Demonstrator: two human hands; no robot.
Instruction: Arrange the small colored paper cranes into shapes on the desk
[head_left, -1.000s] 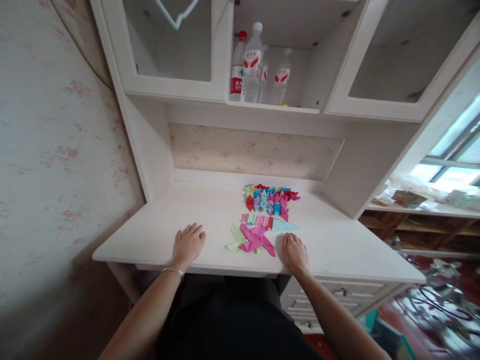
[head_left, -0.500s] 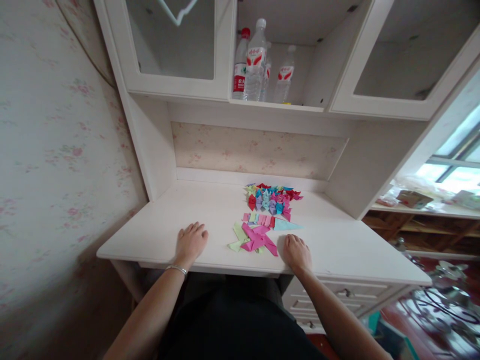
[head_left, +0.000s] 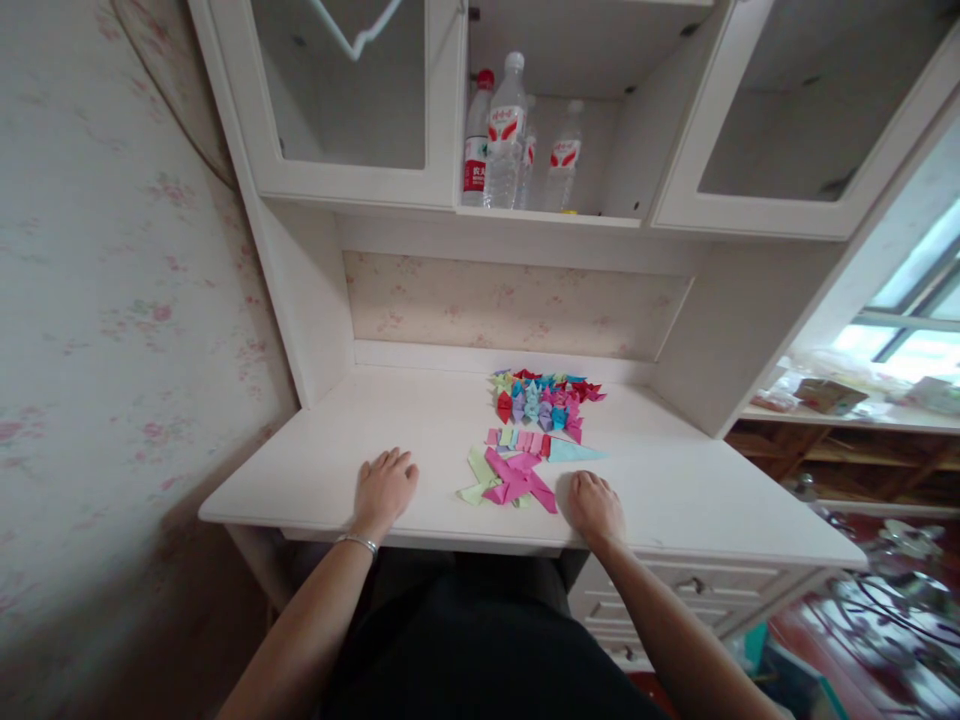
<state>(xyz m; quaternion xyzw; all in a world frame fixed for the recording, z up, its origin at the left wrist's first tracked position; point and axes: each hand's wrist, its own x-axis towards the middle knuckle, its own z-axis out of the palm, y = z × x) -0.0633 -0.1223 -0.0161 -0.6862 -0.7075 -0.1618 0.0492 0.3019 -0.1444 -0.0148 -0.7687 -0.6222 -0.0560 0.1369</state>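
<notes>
My left hand [head_left: 385,490] rests palm down on the white desk [head_left: 315,440], fingers a little apart, with a bracelet at the wrist. Right of centre, my right hand [head_left: 598,508] lies on the desk near its front edge, also holding nothing. Between them, nearer the right hand, a pink paper pinwheel [head_left: 517,478] overlaps a pale green folded paper piece [head_left: 475,490]. Just behind lies a row of small folded paper pieces [head_left: 525,441] in several colours, beside a light blue folded paper triangle [head_left: 574,451]. Farther back sits a cluster of colourful origami figures [head_left: 532,403].
Plastic bottles [head_left: 506,150] stand in the open cupboard above the desk, between glass-fronted doors [head_left: 349,165]. Floral wallpaper [head_left: 135,330] covers the left wall. Drawers [head_left: 694,585] are under the right side. A cluttered shelf [head_left: 832,400] by the window is at the right.
The view has shifted slightly, so the cupboard and bottles appear a little lower. Both hands and the paper pieces stay where they were on the desk.
</notes>
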